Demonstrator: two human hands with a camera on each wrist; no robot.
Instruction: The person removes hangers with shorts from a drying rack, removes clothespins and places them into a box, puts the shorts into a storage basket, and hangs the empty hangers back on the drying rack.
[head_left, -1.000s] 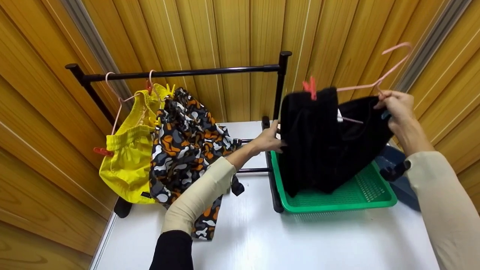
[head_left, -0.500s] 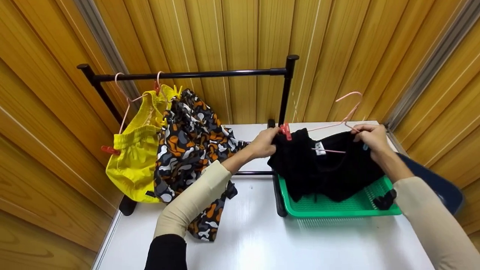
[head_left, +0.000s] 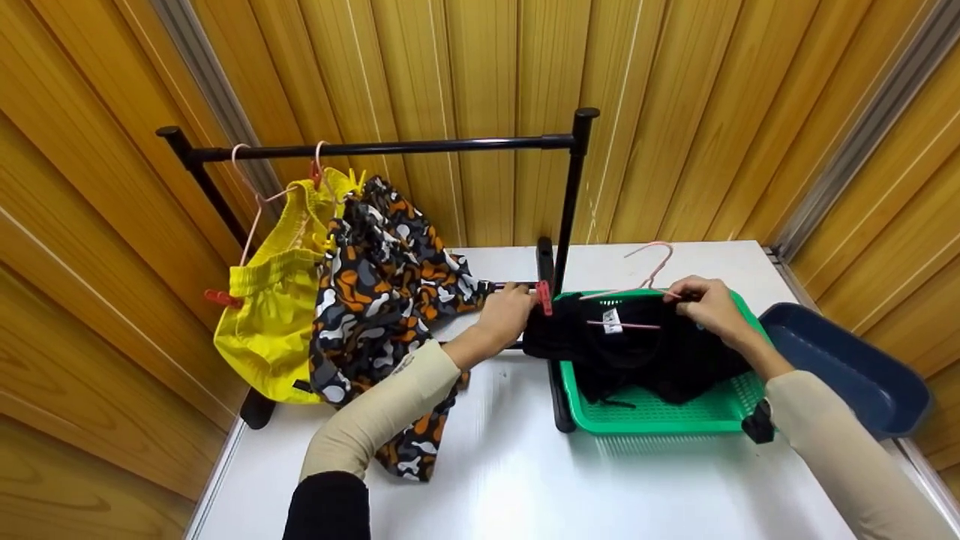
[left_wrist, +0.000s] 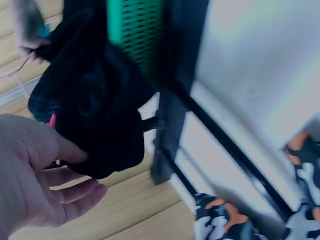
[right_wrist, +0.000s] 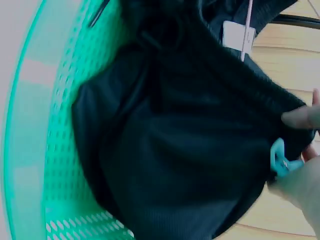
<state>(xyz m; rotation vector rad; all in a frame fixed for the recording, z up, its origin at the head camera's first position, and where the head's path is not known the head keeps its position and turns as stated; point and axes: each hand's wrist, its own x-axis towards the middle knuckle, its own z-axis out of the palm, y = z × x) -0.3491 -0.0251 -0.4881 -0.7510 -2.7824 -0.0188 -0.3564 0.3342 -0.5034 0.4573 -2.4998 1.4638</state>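
Observation:
Black shorts [head_left: 637, 364] with a white label [head_left: 612, 321] and a drawstring sag low into the green basket [head_left: 660, 428]. A pink hanger [head_left: 650, 282] runs inside the waistband, its hook pointing up. My left hand [head_left: 502, 321] holds the waistband's left end beside a red clothespin [head_left: 544, 298]; in the left wrist view its thumb lies over the cloth. With my right hand [head_left: 709, 309] I pinch the other end of the waistband, close to a teal clothespin [right_wrist: 284, 159]. Part of the hanger is hidden by the cloth.
A black rack [head_left: 450, 144] stands at the left and middle. Yellow shorts [head_left: 274, 330] and camouflage-patterned trousers [head_left: 375, 300] hang on it from pink hangers. At the right, a dark blue tray [head_left: 847, 367] sits next to the basket on the white table [head_left: 510, 480].
The black shorts and hanger have come down and left, from above the basket into it. My left hand has taken hold of the waistband by the red clothespin; my right hand moved down with it.

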